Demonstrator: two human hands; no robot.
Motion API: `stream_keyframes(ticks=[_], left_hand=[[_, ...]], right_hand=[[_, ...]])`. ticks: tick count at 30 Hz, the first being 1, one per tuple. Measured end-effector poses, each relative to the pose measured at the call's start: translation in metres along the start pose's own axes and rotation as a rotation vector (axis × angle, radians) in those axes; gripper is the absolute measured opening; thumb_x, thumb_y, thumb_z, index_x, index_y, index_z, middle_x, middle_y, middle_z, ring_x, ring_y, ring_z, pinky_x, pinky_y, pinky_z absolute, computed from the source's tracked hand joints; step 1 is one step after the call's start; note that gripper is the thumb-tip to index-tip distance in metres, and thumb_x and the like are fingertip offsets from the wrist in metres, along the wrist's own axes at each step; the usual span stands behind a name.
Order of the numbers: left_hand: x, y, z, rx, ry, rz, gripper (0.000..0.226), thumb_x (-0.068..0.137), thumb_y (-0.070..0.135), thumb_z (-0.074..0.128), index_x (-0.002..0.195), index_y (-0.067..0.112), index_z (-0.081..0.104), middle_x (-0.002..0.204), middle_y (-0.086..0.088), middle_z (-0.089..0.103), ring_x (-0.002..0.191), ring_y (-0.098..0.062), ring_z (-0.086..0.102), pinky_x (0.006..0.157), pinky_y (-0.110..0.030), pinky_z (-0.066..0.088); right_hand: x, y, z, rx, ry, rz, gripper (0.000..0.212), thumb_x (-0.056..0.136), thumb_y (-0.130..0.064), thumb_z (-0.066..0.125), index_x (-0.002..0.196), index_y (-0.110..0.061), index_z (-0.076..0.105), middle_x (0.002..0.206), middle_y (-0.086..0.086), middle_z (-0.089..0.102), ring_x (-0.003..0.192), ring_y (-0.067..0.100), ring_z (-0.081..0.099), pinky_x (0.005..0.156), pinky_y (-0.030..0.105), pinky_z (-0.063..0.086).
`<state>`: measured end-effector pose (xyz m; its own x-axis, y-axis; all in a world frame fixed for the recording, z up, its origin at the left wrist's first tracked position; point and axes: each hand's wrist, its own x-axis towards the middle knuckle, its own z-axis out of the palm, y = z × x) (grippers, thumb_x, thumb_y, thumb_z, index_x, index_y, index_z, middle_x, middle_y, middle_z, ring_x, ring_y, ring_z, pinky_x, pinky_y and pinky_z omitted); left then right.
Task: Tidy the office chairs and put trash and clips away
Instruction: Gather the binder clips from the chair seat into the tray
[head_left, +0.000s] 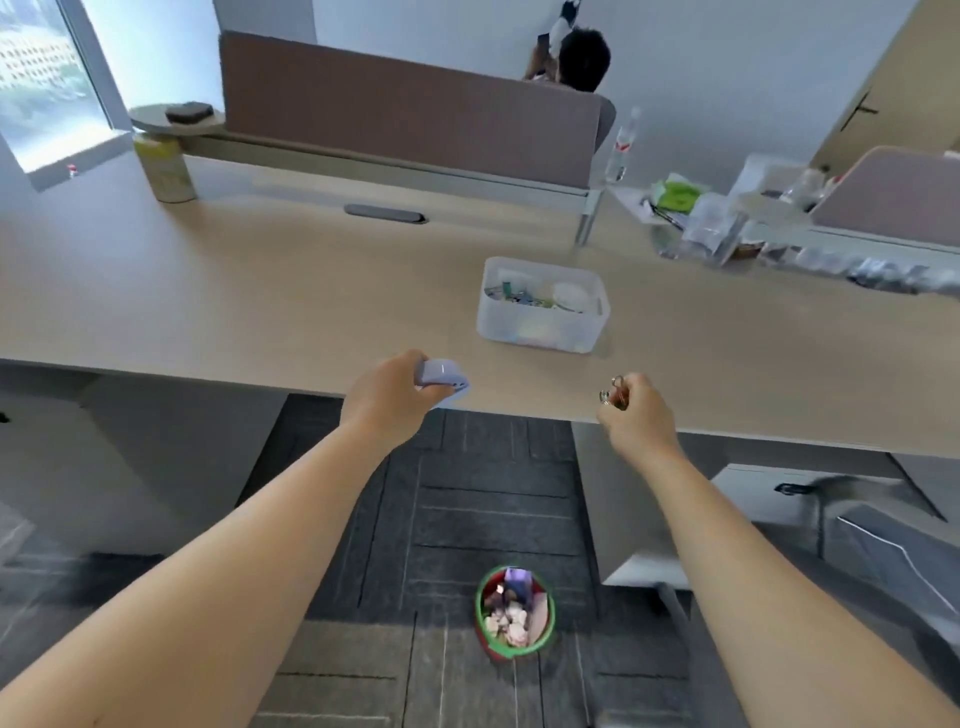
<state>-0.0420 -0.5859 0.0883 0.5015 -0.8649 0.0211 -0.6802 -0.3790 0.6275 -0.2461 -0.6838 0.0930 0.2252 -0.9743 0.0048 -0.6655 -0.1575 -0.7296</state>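
My left hand (387, 395) grips a small lavender box-like object (441, 378) at the front edge of the wooden desk (260, 291). My right hand (631, 410) is closed on a binder clip (612, 391) with metal loops, also above the desk's front edge. A translucent white storage box (498, 325) holding clips and small items stands on the desk beyond both hands. On the floor below me is a small red bin with a green rim (550, 613), filled with crumpled paper and scraps.
A brown partition (405, 114) backs the desk, with a person seated behind it. A yellowish canister (165, 171) stands far left. Bottles, bags and clutter (727, 218) fill the right side. A chair part (883, 551) shows at lower right.
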Motion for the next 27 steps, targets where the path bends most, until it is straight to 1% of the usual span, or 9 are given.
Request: stream_keyframes(ticks=[4, 8, 12, 17, 22, 23, 24, 26, 27], left_hand=[[0.056, 0.038, 0.020, -0.077, -0.066, 0.020, 0.026, 0.090, 0.022, 0.055, 0.071, 0.011, 0.041, 0.058, 0.001, 0.035, 0.052, -0.014, 0.034, 0.046, -0.023, 0.021], [0.125, 0.050, 0.038, -0.064, -0.087, 0.036, 0.038, 0.087, 0.021, 0.058, 0.058, 0.016, 0.035, 0.056, 0.000, 0.034, 0.066, -0.025, 0.040, 0.047, -0.026, 0.022], [0.198, 0.062, 0.053, -0.004, -0.072, 0.065, 0.028, 0.086, 0.022, 0.059, 0.065, 0.013, 0.042, 0.058, 0.000, 0.040, 0.071, -0.026, 0.040, 0.047, -0.025, 0.022], [0.277, 0.081, 0.076, 0.088, -0.138, 0.122, 0.009, 0.088, 0.019, 0.054, 0.086, 0.010, 0.052, 0.085, -0.009, 0.050, 0.076, -0.026, 0.044, 0.053, -0.027, 0.029], [0.326, 0.082, 0.102, 0.257, -0.385, 0.044, 0.024, 0.076, 0.017, 0.050, 0.059, 0.006, 0.037, 0.063, -0.012, 0.040, 0.069, -0.026, 0.038, 0.047, -0.020, 0.020], [0.331, 0.082, 0.106, 0.276, -0.439, 0.017, 0.022, 0.070, 0.017, 0.049, 0.061, 0.002, 0.038, 0.061, -0.016, 0.038, 0.064, -0.025, 0.035, 0.047, -0.020, 0.019], [0.335, 0.080, 0.110, 0.283, -0.473, -0.002, 0.020, 0.070, 0.015, 0.050, 0.066, -0.003, 0.043, 0.081, -0.028, 0.048, 0.061, -0.024, 0.034, 0.048, -0.021, 0.021], [0.338, 0.075, 0.113, 0.283, -0.500, 0.007, 0.016, 0.078, 0.010, 0.054, 0.090, -0.001, 0.056, 0.074, -0.004, 0.042, 0.069, -0.028, 0.047, 0.056, -0.028, 0.038], [0.340, 0.072, 0.115, 0.280, -0.498, 0.023, 0.027, 0.080, 0.009, 0.056, 0.105, 0.001, 0.057, 0.090, -0.018, 0.055, 0.081, -0.031, 0.053, 0.062, -0.032, 0.043]], right_hand=[[0.047, 0.018, -0.012, -0.003, 0.028, 0.034, 0.018, 0.085, 0.002, 0.046, 0.073, -0.011, 0.040, 0.077, 0.003, 0.047, 0.076, 0.022, 0.040, 0.051, 0.018, 0.028], [0.102, 0.021, -0.006, -0.007, 0.024, 0.044, 0.036, 0.084, 0.000, 0.047, 0.059, -0.021, 0.030, 0.064, -0.004, 0.038, 0.061, 0.018, 0.035, 0.049, 0.021, 0.026], [0.166, 0.016, 0.003, 0.012, 0.056, 0.067, 0.023, 0.082, 0.000, 0.048, 0.067, -0.014, 0.038, 0.065, -0.005, 0.039, 0.063, 0.018, 0.036, 0.049, 0.021, 0.027], [0.237, 0.005, 0.013, 0.000, 0.055, 0.074, 0.011, 0.083, 0.000, 0.048, 0.080, -0.010, 0.043, 0.077, 0.002, 0.047, 0.076, 0.022, 0.040, 0.052, 0.017, 0.027], [0.285, 0.003, 0.028, -0.005, -0.003, 0.075, 0.014, 0.081, 0.000, 0.050, 0.077, -0.011, 0.043, 0.076, 0.000, 0.047, 0.075, 0.022, 0.043, 0.055, 0.027, 0.037], [0.293, 0.002, 0.031, 0.002, -0.017, 0.078, 0.014, 0.081, 0.000, 0.051, 0.076, -0.011, 0.043, 0.071, -0.001, 0.045, 0.074, 0.024, 0.046, 0.060, 0.033, 0.045], [0.300, 0.003, 0.034, 0.009, -0.033, 0.086, 0.015, 0.081, -0.001, 0.052, 0.074, -0.012, 0.043, 0.069, -0.001, 0.045, 0.074, 0.026, 0.049, 0.067, 0.042, 0.051], [0.310, 0.001, 0.041, -0.006, -0.078, 0.094, 0.020, 0.082, -0.003, 0.052, 0.068, -0.015, 0.043, 0.072, 0.000, 0.046, 0.073, 0.028, 0.052, 0.074, 0.047, 0.053], [0.314, 0.000, 0.044, -0.025, -0.100, 0.090, 0.023, 0.082, -0.004, 0.051, 0.066, -0.018, 0.043, 0.075, 0.000, 0.047, 0.074, 0.028, 0.052, 0.074, 0.045, 0.054]])
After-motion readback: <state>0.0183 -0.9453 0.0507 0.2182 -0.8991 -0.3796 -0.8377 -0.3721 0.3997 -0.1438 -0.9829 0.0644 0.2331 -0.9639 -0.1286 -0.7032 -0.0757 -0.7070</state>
